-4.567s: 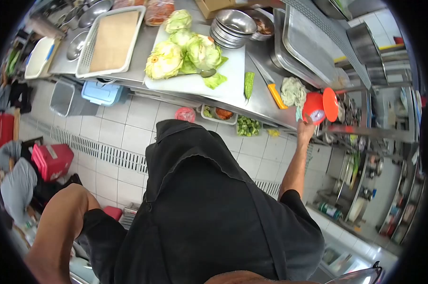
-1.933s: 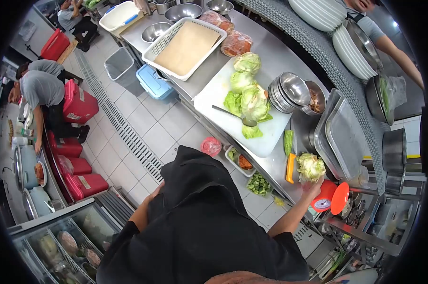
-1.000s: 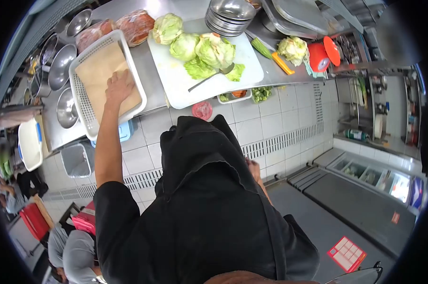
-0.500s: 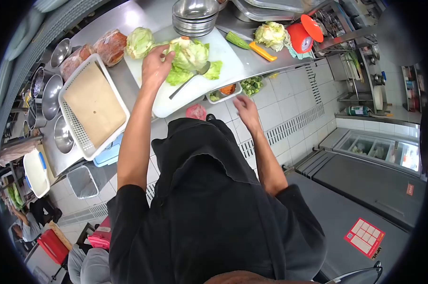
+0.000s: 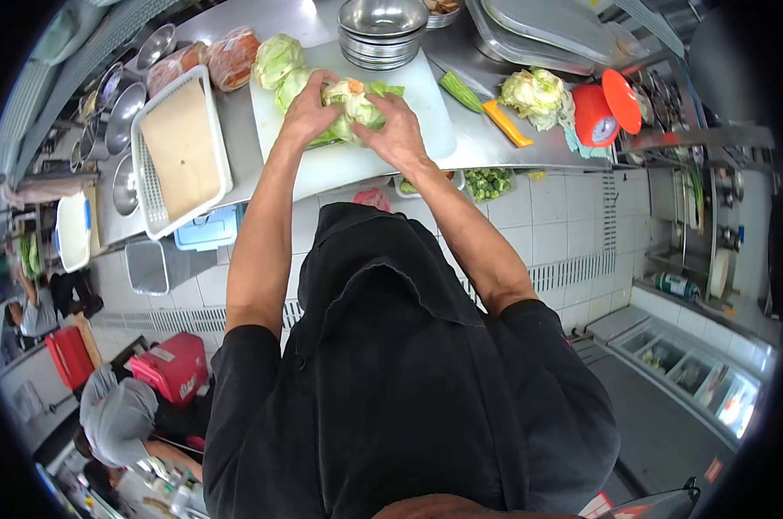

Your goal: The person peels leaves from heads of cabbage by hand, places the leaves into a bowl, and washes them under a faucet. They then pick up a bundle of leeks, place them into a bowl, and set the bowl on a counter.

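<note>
A head of lettuce [image 5: 353,102] with a brownish cut core lies on the white cutting board [image 5: 435,117], gripped from both sides. My left hand [image 5: 312,111] curls round its left side, fingers bent over the top. My right hand [image 5: 397,134] presses against its right side, thumb toward me. Loose green leaves stick out behind and under it. Another lettuce [image 5: 279,59] sits at the board's far left corner. The long spoon-like utensil seen earlier on the board is not visible now.
Metal bowls [image 5: 381,35] are stacked behind the board. To the right are a green vegetable piece [image 5: 461,92], a yellow handle [image 5: 507,124], a lettuce [image 5: 534,97] and a red scale [image 5: 596,114]. A white basket [image 5: 221,169] and wrapped bundles [image 5: 233,59] are left. Another person [image 5: 123,415] bends behind.
My right hand has come up from beside the board's front edge onto the lettuce. My left hand has closed on its other side. The head view has shifted, and another person shows more at lower left.
</note>
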A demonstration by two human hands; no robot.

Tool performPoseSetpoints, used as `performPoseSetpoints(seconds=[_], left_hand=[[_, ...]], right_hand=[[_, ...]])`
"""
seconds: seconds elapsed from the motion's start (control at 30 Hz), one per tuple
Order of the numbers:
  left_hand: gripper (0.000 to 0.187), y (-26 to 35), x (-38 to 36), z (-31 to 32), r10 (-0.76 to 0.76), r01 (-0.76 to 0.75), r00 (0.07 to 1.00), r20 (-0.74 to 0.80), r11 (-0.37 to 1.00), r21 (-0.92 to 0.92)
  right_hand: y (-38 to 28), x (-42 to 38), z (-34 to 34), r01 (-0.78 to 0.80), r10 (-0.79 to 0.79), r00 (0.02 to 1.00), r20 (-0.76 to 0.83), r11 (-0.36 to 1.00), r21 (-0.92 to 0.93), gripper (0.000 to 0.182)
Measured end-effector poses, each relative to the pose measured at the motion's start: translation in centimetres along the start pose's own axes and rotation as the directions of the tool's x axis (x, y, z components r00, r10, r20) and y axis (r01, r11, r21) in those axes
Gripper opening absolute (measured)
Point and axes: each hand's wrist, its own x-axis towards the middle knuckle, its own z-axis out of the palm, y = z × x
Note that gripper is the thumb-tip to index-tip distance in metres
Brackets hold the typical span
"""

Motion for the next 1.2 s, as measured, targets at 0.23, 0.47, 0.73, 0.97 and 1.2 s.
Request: performPoseSetpoints(seconds=[0.23, 0.47, 0.73, 0.97, 1.2], left_hand=[[0.055, 3.7, -2.1, -1.0, -0.266, 0.252, 0.959, 0.102, 0.959, 0.130], [0.053, 1.8, -3.1, 1.8, 0.034, 0.010, 0.986, -0.166, 0.967, 0.256], [0.056, 3.5, -3.2, 1.1, 0.013, -0.006, 0.999, -0.031, 0.980, 0.198], [0.054, 1.6, -2.1, 2.1, 0.140, -0.134, 0.990, -0.019, 0.976, 0.173], [0.052, 0.4, -2.0, 1.2, -0.088, 0.091, 0.996, 0.026, 0.981, -0.171]], right_hand=[[2.2, 0.1, -0.3, 0.257, -0.255, 0.965, -0.067, 0.966, 0.028, 0.044], [1.5, -1.7, 0.3, 0.247, -0.264, 0.941, -0.214, 0.964, -0.103, 0.019], [1.4, 0.2, -0.9, 0.176, -0.191, 0.975, -0.113, 0.976, -0.127, 0.023], [1.1, 1.2, -0.1, 0.286, -0.327, 0.920, -0.214, 0.937, -0.202, 0.020], [5.6, 3.4, -1.5, 0.030, 0.124, 0.958, -0.257, 0.853, 0.522, 0.017]])
